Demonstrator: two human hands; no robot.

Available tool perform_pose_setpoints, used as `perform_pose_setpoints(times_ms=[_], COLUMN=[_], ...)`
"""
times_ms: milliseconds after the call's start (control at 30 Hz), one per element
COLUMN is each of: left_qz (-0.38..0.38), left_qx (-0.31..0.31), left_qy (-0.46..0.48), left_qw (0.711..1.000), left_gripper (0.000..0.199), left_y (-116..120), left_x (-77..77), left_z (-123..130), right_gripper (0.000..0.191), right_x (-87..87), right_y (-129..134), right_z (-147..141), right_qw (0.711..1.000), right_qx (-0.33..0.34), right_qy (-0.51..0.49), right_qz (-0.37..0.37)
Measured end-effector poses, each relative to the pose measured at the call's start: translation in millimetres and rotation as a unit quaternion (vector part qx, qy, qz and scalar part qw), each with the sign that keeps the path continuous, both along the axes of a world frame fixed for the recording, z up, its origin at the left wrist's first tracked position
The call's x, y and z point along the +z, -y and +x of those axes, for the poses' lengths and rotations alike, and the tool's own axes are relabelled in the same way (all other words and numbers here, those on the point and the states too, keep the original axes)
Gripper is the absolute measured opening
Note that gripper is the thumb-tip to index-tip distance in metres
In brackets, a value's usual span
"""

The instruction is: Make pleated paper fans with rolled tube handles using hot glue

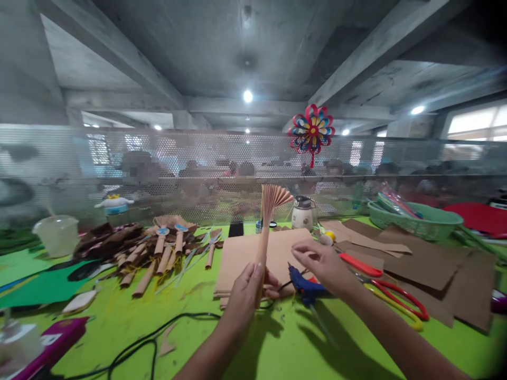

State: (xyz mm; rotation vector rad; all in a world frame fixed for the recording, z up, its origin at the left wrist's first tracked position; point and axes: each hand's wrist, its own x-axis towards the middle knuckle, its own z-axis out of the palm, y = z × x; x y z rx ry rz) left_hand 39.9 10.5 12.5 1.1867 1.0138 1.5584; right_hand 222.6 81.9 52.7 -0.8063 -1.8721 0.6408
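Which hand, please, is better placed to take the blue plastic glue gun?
Probably the right hand: it looks empty, near the blue glue gun; the left hand grips the pleated tan paper fan.

Green table (190, 343) under the hands (245, 290); perforated screen (222, 150) beyond them; concrete ceiling (198, 42), lit lamp (247, 96) overhead; window (477, 121) far right

Left hand (243, 290) gripping a pleated brown paper fan (274, 205) by its handle, right hand (322, 264) loosely curled near a blue glue gun (304, 285), lime-green counter (198, 343) underneath.
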Motion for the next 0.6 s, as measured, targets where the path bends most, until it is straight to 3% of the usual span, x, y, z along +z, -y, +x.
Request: perform_pose_setpoints(times_ms=[100, 233, 433, 600], left_qz=[0.004, 0.002, -0.004, -0.008], left_qx=[-0.037, -0.055, -0.053, -0.058], left_qy=[-0.006, -0.021, -0.016, -0.024], left_qw=[0.999, 0.998, 0.998, 0.998], left_gripper=[0.041, 0.041, 0.044, 0.043], left_y=[2, 3, 6, 5], left_x=[-0.8, -1.2, -1.8, -1.9], left_z=[3, 5, 6, 5], right_gripper=[0.026, 0.037, 0.052, 0.055], right_x=[17.1, 33.6, 40.5, 47.5], right_y=[-9, -15, -18, -24], right_z=[-8, -23, -36, -36], right_qw=[0.996, 0.972, 0.937, 0.902], right_qx=[-0.016, 0.025, -0.022, -0.004], right_qy=[-0.091, -0.217, -0.325, -0.381], right_qz=[-0.015, -0.091, -0.122, -0.203])
